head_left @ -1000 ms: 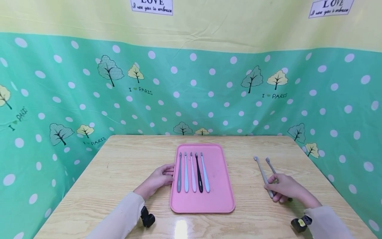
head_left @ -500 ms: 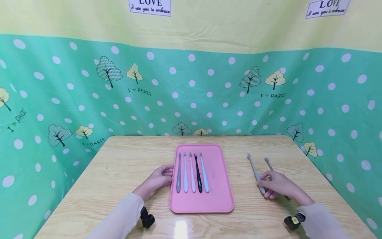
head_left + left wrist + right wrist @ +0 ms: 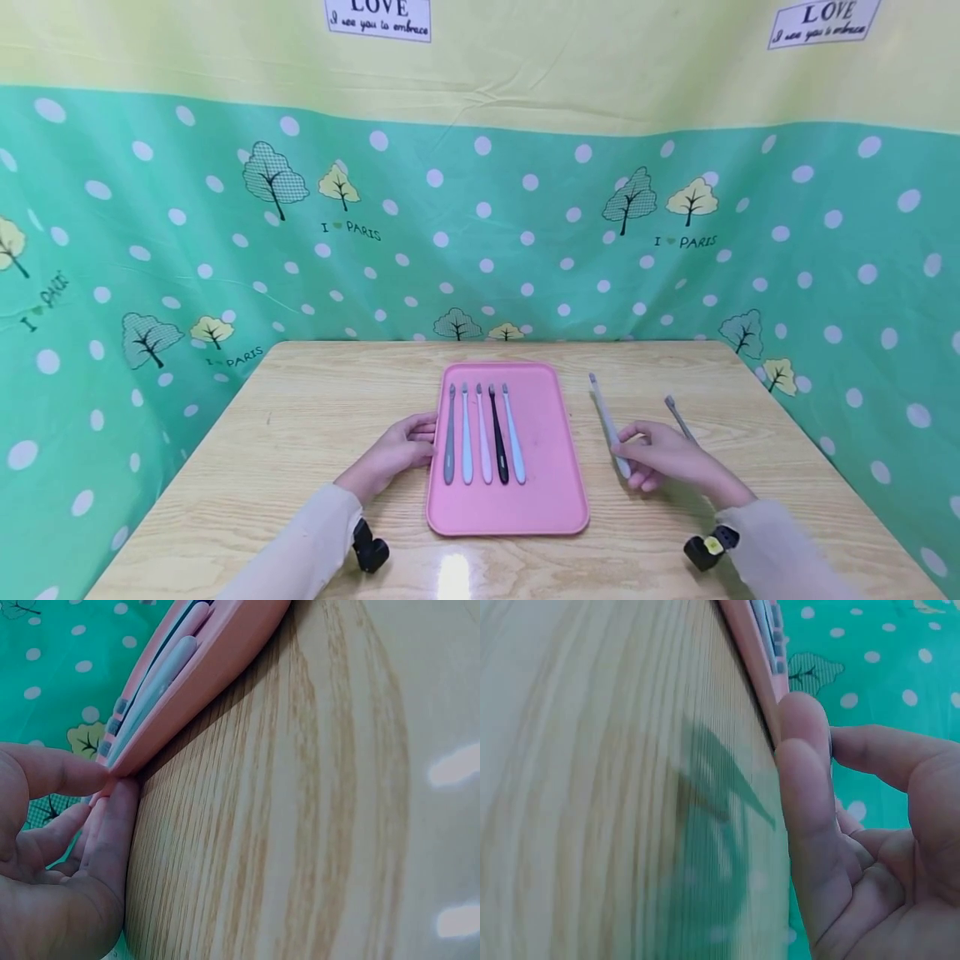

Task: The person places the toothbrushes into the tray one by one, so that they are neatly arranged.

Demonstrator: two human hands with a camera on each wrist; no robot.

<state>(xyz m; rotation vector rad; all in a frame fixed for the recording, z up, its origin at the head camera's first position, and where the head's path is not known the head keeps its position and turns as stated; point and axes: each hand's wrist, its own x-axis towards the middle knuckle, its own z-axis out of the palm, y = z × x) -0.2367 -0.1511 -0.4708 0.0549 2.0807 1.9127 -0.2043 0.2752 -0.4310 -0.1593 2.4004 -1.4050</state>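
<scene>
A pink tray [image 3: 507,512] lies on the table, with several toothbrushes side by side in its left part: a dark grey one [image 3: 450,446], pale blue ones, a pale pink one [image 3: 483,442] and a black one [image 3: 498,442]. At the tray's left rim, my left hand [image 3: 393,447] pinches the edge between thumb and fingers, as the left wrist view shows. To the right of the tray, my right hand [image 3: 667,454] holds a light grey toothbrush [image 3: 604,414] near its handle end, head pointing away. The right wrist view hides most of that brush behind the fingers.
Another grey toothbrush [image 3: 678,417] lies on the wooden table [image 3: 330,383], right of the tray and partly covered by my right hand and forearm. A green and yellow patterned cloth [image 3: 480,208] hangs behind the table and along both sides.
My right hand has moved left toward the tray, carrying the light grey toothbrush away from the other grey one. My left hand and the tray have stayed in place.
</scene>
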